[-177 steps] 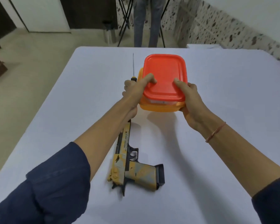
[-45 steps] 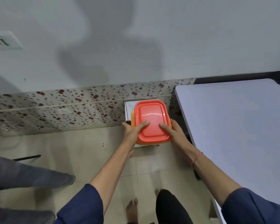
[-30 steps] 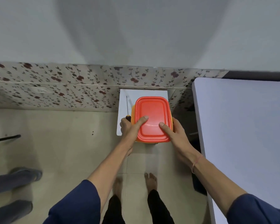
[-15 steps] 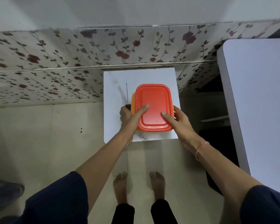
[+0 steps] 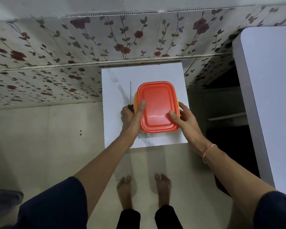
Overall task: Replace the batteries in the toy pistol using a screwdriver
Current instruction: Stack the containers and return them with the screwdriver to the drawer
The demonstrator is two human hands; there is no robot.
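An orange plastic box with a red lid [image 5: 157, 103] rests on or just above a small white stand [image 5: 116, 90] by the wall. My left hand [image 5: 132, 116] grips the box's left side with the thumb on the lid, and its fingers also hold a screwdriver [image 5: 130, 95] whose thin shaft points away from me. My right hand [image 5: 182, 117] grips the box's right side, thumb on the lid. The toy pistol is out of view.
A flower-patterned tiled wall [image 5: 89, 43] runs behind the stand. The white table [image 5: 271, 90] fills the right edge, with a dark gap under it. My bare feet [image 5: 144, 190] stand on the tiled floor. Another person's shoe [image 5: 3, 199] shows at the lower left.
I have carried the box and screwdriver from the table to the small white stand. Over the last second the box has come lower over the stand's top.
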